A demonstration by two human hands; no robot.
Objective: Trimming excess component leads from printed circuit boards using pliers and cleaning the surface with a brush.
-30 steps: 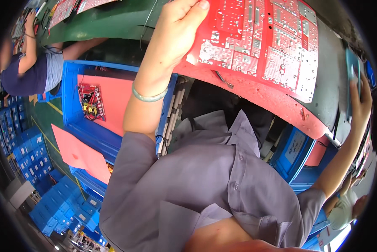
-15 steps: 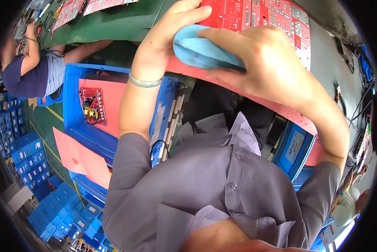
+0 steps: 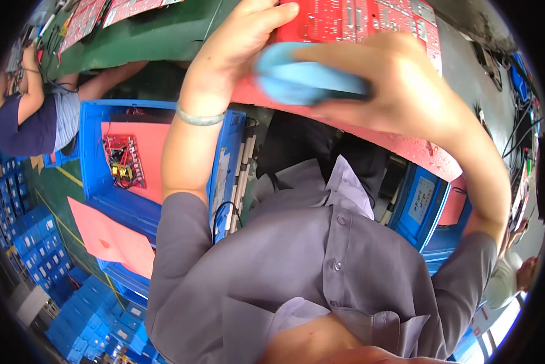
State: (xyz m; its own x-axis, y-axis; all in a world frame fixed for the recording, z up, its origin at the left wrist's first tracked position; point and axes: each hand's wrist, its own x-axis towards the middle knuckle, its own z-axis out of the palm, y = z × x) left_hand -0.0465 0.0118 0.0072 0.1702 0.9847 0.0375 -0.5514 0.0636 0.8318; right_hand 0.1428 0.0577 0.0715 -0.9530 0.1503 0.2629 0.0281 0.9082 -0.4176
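Note:
A red circuit board (image 3: 333, 21) lies at the top of the view, solder side up, over a pink sheet (image 3: 415, 151) along the bench edge. My left hand (image 3: 239, 42) grips the board's left edge, its thumb resting on top; the other fingertips are partly cut off by the frame. In my right hand (image 3: 400, 88) is a light-blue oval tool (image 3: 297, 76) with a dark underside, held low at the board's near edge. Motion smears that hand and the tool, and what kind of tool it is I cannot make out.
To my left, a blue crate (image 3: 90, 145) holds a pink sheet and a populated red board (image 3: 124, 164). Another blue crate (image 3: 424, 200) stands right. More red boards (image 3: 133, 12) lie at the far left. A co-worker (image 3: 27, 121) sits left; cables (image 3: 518, 145) run right.
The view has shifted slightly, so the surroundings sit further left. My right hand and the blue tool are now blurred by movement, slightly right of before. The left hand keeps its grip.

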